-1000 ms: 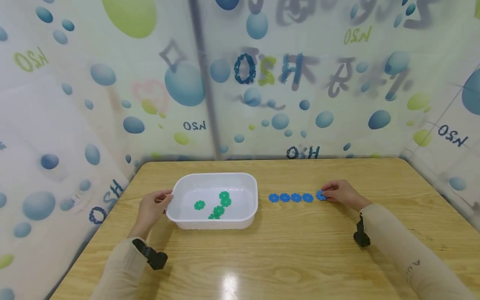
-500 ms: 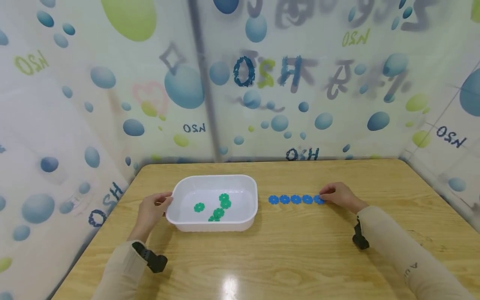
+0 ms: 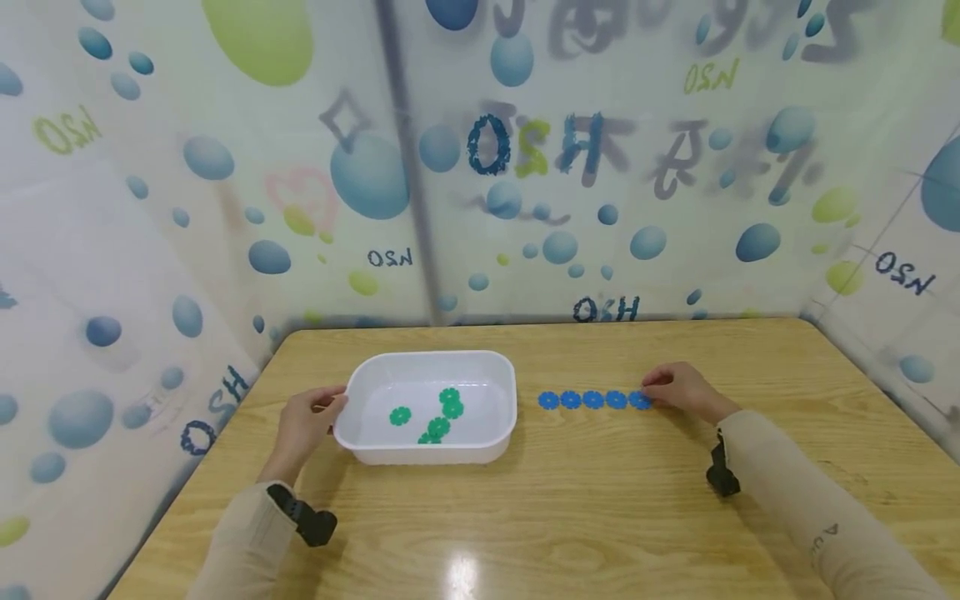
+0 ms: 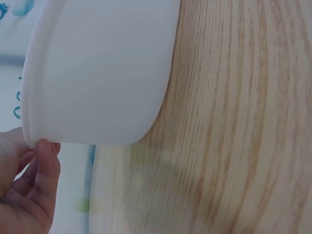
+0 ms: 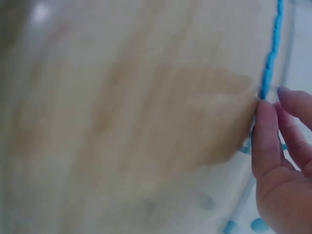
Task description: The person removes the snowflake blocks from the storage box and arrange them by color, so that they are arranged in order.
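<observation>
A white plastic tub (image 3: 427,454) stands on the table, with several green snowflake discs (image 3: 401,415) inside. My left hand (image 3: 303,425) pinches the tub's left rim; the left wrist view shows its fingers curled at the tub's corner (image 4: 97,73). Right of the tub, several blue snowflake discs (image 3: 593,400) lie in one straight row. At its right end, my right hand (image 3: 686,390) pinches the edge of the last blue disc (image 3: 639,401). In the right wrist view the row (image 5: 269,63) appears edge-on, and the fingertips partly hide its end.
The wooden table (image 3: 570,517) carries the tub and the row. A printed curtain (image 3: 480,208) with blue and green spots hangs behind and at both sides. Black wrist cameras (image 3: 317,527) sit on both sleeves.
The last blue disc, apart from the row a second ago, now adjoins it after the right hand moved it left. The right hand has since risen very slightly. The left hand stays on the tub.
</observation>
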Available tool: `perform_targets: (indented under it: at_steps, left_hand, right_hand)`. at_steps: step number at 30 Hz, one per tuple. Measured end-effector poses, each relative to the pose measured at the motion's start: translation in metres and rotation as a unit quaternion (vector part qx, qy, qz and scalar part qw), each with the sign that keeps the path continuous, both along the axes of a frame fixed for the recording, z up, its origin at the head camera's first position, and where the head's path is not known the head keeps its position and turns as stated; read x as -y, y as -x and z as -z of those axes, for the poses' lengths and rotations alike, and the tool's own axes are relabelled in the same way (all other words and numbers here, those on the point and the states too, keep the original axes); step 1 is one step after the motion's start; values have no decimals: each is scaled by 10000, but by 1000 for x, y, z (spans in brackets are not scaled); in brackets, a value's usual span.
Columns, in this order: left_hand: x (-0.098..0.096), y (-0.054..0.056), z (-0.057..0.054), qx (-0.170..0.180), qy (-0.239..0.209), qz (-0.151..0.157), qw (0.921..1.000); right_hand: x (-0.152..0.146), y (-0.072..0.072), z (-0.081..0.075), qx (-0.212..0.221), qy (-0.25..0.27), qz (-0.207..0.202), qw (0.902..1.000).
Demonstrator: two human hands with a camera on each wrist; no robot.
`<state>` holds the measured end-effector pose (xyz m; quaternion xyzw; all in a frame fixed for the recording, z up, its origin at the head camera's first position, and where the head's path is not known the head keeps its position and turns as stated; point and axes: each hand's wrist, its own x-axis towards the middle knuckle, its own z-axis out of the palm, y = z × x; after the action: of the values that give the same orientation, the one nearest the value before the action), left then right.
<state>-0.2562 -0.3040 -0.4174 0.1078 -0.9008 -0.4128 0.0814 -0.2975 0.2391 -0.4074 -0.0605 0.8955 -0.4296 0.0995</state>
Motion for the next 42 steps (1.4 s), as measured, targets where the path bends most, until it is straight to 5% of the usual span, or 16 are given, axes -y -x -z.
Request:
perform_targets:
  at_steps: [3, 6, 14, 16, 26, 32, 42]
  left_hand:
    - [-7, -5, -8, 49, 0, 78, 10000]
    - [-18, -16, -28, 195, -168, 76, 9996]
    - [9, 7, 13, -98, 62, 173, 9998]
    - [10, 8, 16, -115, 112, 183, 9997]
    - [-20, -20, -33, 187, -223, 7, 9996]
    - [-25, -25, -37, 50, -356, 145, 9992]
    - [-23, -24, -37, 33, -356, 167, 9992]
  right_hand:
    - [-4, 2, -5, 47, 221, 31, 9997]
    - [-3, 2, -14, -28, 442, -89, 9990]
    - [44, -9, -42, -310, 980, -716, 9921]
    - [62, -12, -48, -387, 1049, -974, 9889]
    - [151, -21, -66, -793, 963, -2244, 9665]
    - [189, -13, -55, -813, 811, -2516, 9610]
    - [231, 0, -50, -575, 361, -2166, 9739]
